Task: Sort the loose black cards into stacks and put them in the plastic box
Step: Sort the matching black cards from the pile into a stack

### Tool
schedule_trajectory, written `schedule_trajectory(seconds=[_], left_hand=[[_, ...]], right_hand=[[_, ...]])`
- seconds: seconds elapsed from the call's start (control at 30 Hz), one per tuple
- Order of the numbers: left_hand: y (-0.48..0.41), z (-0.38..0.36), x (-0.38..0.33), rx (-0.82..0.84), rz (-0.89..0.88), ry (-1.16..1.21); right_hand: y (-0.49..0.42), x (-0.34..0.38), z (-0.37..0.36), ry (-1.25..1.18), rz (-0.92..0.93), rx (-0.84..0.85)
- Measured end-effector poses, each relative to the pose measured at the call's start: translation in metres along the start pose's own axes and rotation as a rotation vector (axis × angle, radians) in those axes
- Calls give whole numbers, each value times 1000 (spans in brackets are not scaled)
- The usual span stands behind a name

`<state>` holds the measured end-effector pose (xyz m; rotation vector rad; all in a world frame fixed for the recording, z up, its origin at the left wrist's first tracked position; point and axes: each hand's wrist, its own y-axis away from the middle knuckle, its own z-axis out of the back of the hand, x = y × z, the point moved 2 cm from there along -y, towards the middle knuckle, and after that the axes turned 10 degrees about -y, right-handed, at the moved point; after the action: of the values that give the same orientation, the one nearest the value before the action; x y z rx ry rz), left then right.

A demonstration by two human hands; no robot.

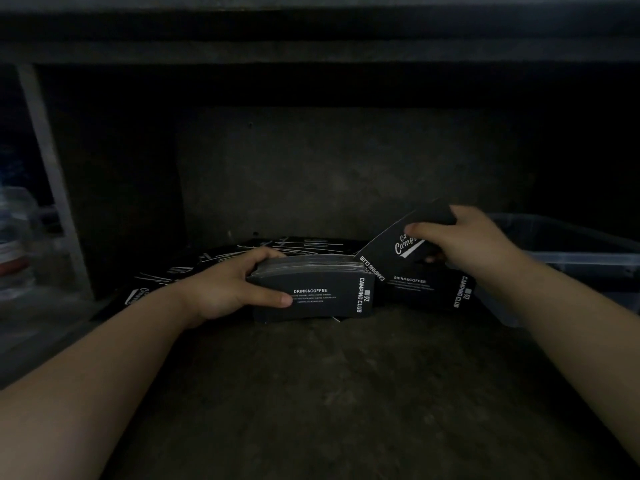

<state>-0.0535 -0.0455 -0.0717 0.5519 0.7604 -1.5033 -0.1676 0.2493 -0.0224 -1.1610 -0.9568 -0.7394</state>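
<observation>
My left hand (230, 289) grips a thick stack of black cards (322, 296) standing on edge on the dark shelf, thumb across the front card printed "DRINK&COFFEE" and "CAMPING CLUB". My right hand (464, 242) pinches a tilted black card (394, 247) with white script lettering, lifted just right of the stack. Below it another black card (429, 289) with the same print stands or leans. More loose black cards (194, 268) lie spread behind and left of the stack. The clear plastic box (571, 258) sits at the right, beyond my right wrist.
The dim shelf floor (329, 393) stretches toward me under both forearms. A dark back wall (329, 174) and an overhead board close the space. At the far left stand a pale upright post (45, 161) and blurred clear containers (17, 237).
</observation>
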Motion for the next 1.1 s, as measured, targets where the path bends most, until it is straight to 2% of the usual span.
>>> schedule_trajectory(seconds=[0.2, 0.37, 0.47, 0.63, 0.77, 0.83, 0.93, 1.1], left_hand=[[0, 1, -2, -8, 0, -3], [0, 1, -1, -2, -2, -18], [1, 0, -1, -5, -5, 5], [2, 1, 0, 1, 0, 30], [1, 2, 2, 3, 7, 14], [1, 1, 1, 9, 0, 11], [1, 1, 0, 14, -9, 26], [0, 1, 2, 14, -13, 35]], right_hand=[[3, 12, 0, -417, 69, -63], [6, 22, -5, -794, 36, 20], [12, 29, -9, -879, -17, 157], [25, 23, -26, -618, -134, 352], [32, 20, -34, -67, 26, 348], [32, 23, -31, 116, 98, 359], [30, 25, -25, 135, 84, 325], [30, 28, -29, -77, 57, 303]])
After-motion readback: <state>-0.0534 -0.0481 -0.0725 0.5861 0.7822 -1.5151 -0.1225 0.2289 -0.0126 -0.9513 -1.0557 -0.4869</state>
